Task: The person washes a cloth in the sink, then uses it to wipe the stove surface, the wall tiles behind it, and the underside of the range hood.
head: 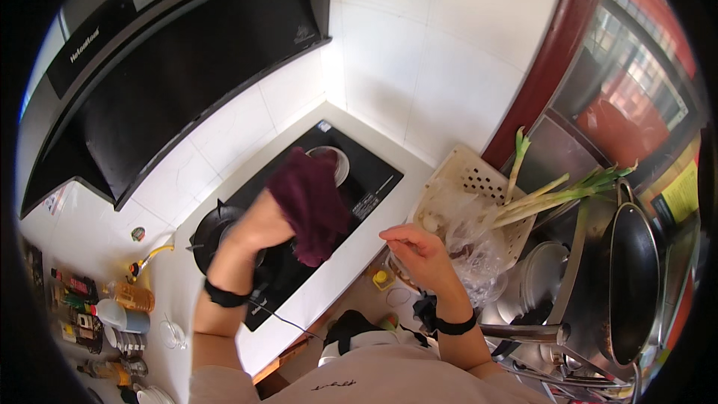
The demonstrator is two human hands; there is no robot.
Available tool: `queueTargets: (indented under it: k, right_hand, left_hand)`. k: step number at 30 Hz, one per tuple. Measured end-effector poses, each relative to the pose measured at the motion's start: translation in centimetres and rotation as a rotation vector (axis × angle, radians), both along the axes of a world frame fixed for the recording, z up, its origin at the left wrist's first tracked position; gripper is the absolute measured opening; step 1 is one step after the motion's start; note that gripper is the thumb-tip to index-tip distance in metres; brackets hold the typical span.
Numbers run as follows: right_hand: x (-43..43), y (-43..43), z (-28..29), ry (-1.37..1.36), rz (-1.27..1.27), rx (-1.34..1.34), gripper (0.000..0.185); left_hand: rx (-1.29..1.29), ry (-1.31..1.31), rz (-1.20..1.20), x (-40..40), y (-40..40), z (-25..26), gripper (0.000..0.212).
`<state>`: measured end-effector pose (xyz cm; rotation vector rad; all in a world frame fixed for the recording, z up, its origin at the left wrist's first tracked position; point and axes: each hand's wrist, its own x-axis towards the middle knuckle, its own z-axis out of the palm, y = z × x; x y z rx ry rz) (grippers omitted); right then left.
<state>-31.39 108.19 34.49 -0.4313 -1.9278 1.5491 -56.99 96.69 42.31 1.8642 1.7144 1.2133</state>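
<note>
My left hand [268, 219] grips a dark purple cloth [314, 207], which hangs over the black glass cooktop [370, 179]; the fingers are mostly hidden by the cloth. Behind the cloth, a round burner or ring [339, 165] partly shows at the cooktop's far end. A black pan support [210, 235] sits at the near left burner, partly behind my left forearm. My right hand [418, 247] holds nothing, its fingers loosely bent, to the right of the white counter edge [359, 247] and beside a perforated plastic basket [465, 157] with green onions [533, 202] and a clear plastic bag [477, 258].
A black range hood [196, 67] overhangs the cooktop. At right, a frying pan [634, 283] stands on its side near stacked dishes [544, 275] and a metal rack [527, 332]. Bottles [132, 297] and a glass [172, 334] stand at the lower left.
</note>
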Motion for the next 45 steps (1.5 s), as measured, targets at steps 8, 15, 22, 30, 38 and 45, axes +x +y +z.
queueTargets:
  k: [8,15,22,30,38,45]
  right_hand:
    - [4.2,3.1,-0.2,-0.04,-0.164,-0.171,0.015]
    - [4.1,5.7,0.2,0.078,-0.221,-0.293,0.015]
    - [2.9,10.7,0.5,0.018,-0.386,-0.28,0.015]
    - [0.9,13.7,-0.4,-0.171,-0.58,-0.308,0.015]
    - [0.2,15.2,-1.9,-0.25,-0.52,-0.328,0.019]
    - [-1.6,15.9,-2.0,-0.236,-0.523,-0.364,0.016]
  left_hand:
    - [-0.089,0.057,0.091,-1.9,1.2,16.6,0.048]
    - [0.058,-0.115,0.143,-3.8,14.9,18.4,0.029]
    - [0.235,0.534,0.522,-0.5,35.2,9.2,0.017]
    - [0.9,0.376,0.588,3.5,54.6,6.1,0.021]
    - [0.526,0.578,0.913,-5.7,56.3,-4.8,0.022]
    - [0.313,0.575,0.569,-6.8,54.7,-8.3,0.012]
